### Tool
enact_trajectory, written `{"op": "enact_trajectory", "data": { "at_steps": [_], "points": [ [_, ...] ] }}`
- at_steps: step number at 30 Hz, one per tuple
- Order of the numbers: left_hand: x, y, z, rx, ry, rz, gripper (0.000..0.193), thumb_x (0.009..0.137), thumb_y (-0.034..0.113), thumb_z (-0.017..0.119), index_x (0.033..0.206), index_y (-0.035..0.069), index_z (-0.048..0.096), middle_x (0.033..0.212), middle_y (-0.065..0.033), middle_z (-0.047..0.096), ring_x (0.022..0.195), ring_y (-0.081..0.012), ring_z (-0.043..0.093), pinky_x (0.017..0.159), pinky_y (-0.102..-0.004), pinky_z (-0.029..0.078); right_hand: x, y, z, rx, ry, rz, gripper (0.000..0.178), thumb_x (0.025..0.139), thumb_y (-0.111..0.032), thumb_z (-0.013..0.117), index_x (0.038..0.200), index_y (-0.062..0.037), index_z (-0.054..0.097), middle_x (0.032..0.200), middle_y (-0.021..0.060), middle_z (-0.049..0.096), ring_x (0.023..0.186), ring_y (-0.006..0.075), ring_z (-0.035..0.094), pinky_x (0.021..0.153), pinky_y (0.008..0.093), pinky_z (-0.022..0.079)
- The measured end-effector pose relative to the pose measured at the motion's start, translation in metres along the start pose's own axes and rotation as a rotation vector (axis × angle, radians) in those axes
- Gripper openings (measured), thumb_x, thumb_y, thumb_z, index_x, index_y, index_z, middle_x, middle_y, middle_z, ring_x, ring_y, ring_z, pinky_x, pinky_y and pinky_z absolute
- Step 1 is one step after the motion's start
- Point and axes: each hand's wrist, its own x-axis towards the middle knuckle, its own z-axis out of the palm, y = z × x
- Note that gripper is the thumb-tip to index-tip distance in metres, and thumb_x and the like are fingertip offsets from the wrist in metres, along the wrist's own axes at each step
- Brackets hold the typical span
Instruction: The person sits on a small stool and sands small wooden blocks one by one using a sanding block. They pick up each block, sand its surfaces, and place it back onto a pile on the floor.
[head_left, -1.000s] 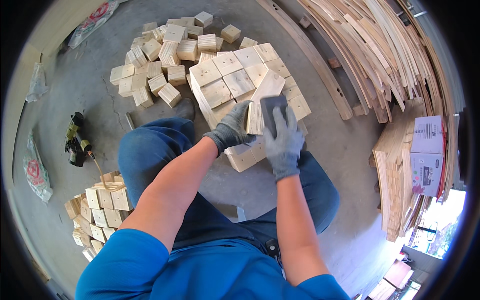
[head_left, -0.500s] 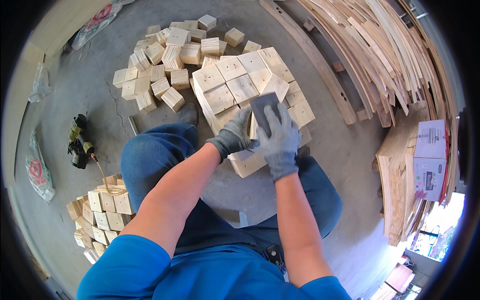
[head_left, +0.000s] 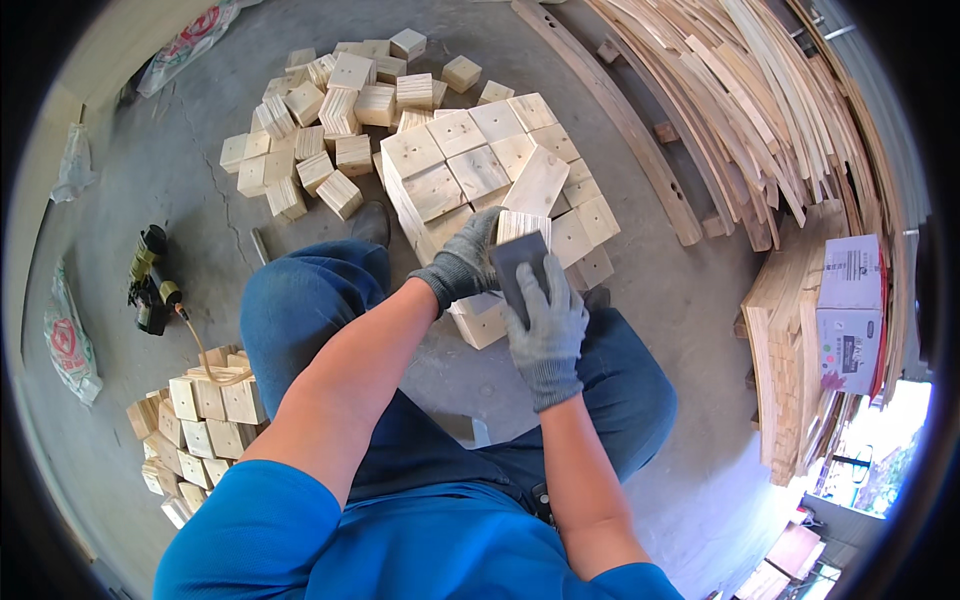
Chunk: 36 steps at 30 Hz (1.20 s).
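My gloved left hand (head_left: 462, 262) is closed on the left side of a pale wooden block (head_left: 536, 184). That block leans tilted on a stack of wooden blocks (head_left: 436, 192), its layered end facing me. In my gloved right hand (head_left: 548, 335) is a dark grey flat rectangular sanding block (head_left: 515, 268). It lies against the lower part of the layered end and covers some of it. My right fingers stretch over its back. The left fingertips are partly hidden behind the wooden block.
Loose wooden blocks (head_left: 340, 115) lie heaped beyond the stack. Another block pile (head_left: 212, 410) sits at near left, below a nail gun (head_left: 150, 285) with a hose. Long boards (head_left: 740, 110), stacked timber (head_left: 785, 370) and a carton (head_left: 850, 310) line the right side.
My right hand has drawn the sanding block down toward me, uncovering the top of the wooden block's layered end. My left hand keeps its hold on the block.
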Motion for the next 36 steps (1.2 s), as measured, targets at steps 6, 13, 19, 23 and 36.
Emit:
{"op": "enact_trajectory", "data": {
  "at_steps": [6, 13, 19, 23, 36],
  "points": [
    [0.0, 0.003, -0.001, 0.023, -0.026, -0.043, 0.126, 0.063, 0.042, 0.106, 0.162, 0.005, 0.037, 0.151, -0.0163, 0.052, 0.143, -0.0309, 0.051, 0.124, -0.0397, 0.04, -0.009, 0.001, -0.002, 0.006, 0.023, -0.028, 0.07, 0.085, -0.029, 0.083, 0.152, -0.0265, 0.063, 0.165, 0.016, 0.049, 0.132, 0.0448, 0.056, 0.108, 0.0619, 0.045],
    [-0.005, -0.021, 0.0, -0.029, 0.028, -0.011, 0.13, 0.065, 0.037, 0.105, 0.167, 0.004, 0.031, 0.161, -0.019, 0.047, 0.152, -0.0292, 0.043, 0.127, -0.0385, 0.036, 0.096, -0.012, 0.008, 0.012, -0.004, 0.039, 0.064, 0.088, -0.03, 0.082, 0.149, -0.0233, 0.065, 0.162, 0.0135, 0.053, 0.129, 0.0447, 0.061, 0.109, 0.0588, 0.047],
    [-0.001, -0.002, 0.004, 0.047, 0.027, -0.06, 0.123, 0.066, 0.037, 0.1, 0.165, 0.006, 0.035, 0.162, -0.0224, 0.048, 0.151, -0.0389, 0.048, 0.126, -0.0408, 0.041, 0.127, 0.005, 0.014, 0.001, 0.003, 0.081, 0.063, 0.09, -0.035, 0.081, 0.15, -0.0257, 0.065, 0.163, 0.0126, 0.051, 0.128, 0.0446, 0.062, 0.106, 0.0596, 0.048],
    [-0.002, -0.011, 0.003, 0.059, 0.026, -0.05, 0.124, 0.063, 0.037, 0.102, 0.163, 0.006, 0.037, 0.16, -0.023, 0.049, 0.15, -0.0398, 0.048, 0.125, -0.0418, 0.042, 0.078, -0.002, 0.008, 0.006, 0.029, 0.024, 0.066, 0.088, -0.033, 0.082, 0.151, -0.0242, 0.064, 0.164, 0.0146, 0.049, 0.128, 0.045, 0.06, 0.105, 0.0601, 0.048],
    [-0.003, 0.003, 0.0, 0.043, 0.04, 0.012, 0.124, 0.06, 0.042, 0.105, 0.16, 0.007, 0.041, 0.152, -0.0198, 0.052, 0.143, -0.0347, 0.052, 0.123, -0.041, 0.043, 0.02, -0.006, -0.001, -0.022, 0.002, 0.008, 0.069, 0.085, -0.029, 0.085, 0.151, -0.0245, 0.065, 0.164, 0.0154, 0.05, 0.132, 0.044, 0.057, 0.111, 0.0585, 0.045]
  ]
}}
